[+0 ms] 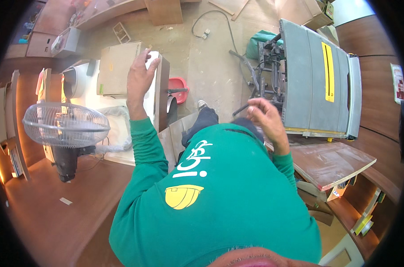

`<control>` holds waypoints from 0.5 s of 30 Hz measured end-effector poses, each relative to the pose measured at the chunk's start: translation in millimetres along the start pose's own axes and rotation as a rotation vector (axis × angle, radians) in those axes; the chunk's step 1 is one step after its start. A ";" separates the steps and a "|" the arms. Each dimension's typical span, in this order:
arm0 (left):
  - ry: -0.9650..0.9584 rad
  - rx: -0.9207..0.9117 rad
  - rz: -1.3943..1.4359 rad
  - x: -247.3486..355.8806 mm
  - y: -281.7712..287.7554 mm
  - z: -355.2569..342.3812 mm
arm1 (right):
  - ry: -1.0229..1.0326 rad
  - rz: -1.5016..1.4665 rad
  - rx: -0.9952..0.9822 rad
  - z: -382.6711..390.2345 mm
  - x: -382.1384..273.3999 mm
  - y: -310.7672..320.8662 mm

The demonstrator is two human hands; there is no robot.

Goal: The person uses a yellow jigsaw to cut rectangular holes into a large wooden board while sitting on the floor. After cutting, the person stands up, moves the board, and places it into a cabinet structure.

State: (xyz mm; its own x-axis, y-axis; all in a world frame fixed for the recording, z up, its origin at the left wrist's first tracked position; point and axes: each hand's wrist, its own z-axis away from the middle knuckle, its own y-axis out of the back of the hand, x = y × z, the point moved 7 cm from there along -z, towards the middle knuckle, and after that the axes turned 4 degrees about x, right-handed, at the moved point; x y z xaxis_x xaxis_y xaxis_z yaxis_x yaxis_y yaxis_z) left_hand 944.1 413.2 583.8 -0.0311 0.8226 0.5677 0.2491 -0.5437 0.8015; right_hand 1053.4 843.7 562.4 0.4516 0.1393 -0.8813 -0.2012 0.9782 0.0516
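Observation:
My left hand is raised with its fingers apart, over the edge of a white-topped table, next to a flat cardboard box. Nothing shows in it. My right hand hovers by my waist with loosely curled, parted fingers. Close to its fingertips lies a dark rod; I cannot tell whether they touch. Just beyond that hand a table saw stands tipped up, its grey top with a yellow insert facing right. The saw's dark folded stand is on its left side.
A pedestal fan stands at the left. A red basin sits on the floor beyond the white table. A black cable runs across the floor to the saw. At the right lies a wooden board.

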 end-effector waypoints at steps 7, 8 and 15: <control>0.041 -0.079 0.103 -24.7 -19.4 -38.7 | -0.030 0.104 0.012 -111.6 -58.2 -8.7; 0.069 -0.108 0.163 -24.1 -28.0 -39.6 | -0.032 0.123 -0.009 -131.1 -66.0 -10.8; 0.194 -0.403 0.327 -16.2 -116.2 -60.6 | -0.079 0.313 -0.245 -297.9 -111.1 -42.8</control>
State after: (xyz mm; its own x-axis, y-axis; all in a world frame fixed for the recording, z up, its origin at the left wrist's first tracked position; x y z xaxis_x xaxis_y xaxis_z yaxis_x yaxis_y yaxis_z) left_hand 857.1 452.9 492.9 -0.2020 0.5753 0.7926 -0.1133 -0.8176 0.5645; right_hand 752.9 740.5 518.2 0.3992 0.4458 -0.8012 -0.5368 0.8220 0.1899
